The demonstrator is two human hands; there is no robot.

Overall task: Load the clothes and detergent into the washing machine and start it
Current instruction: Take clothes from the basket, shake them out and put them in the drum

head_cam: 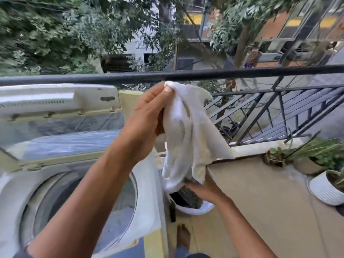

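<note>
A top-loading washing machine (11, 192) stands at the left with its lid (55, 101) raised and the drum opening (119, 198) exposed. My left hand (147, 118) pinches the top of a white cloth (188, 131), which hangs just right of the machine. Lower down, my right hand (206, 189) reaches over a white laundry basket (197, 210) on the floor holding dark clothes (188, 197). That hand touches the cloth's lower end, and its fingertips are hidden. No detergent is in view.
A black balcony railing (186, 73) runs across behind the machine and slopes down at the right. Potted plants (325, 190) stand along the ledge at the right. My bare foot (183, 237) is on the tan floor by the basket.
</note>
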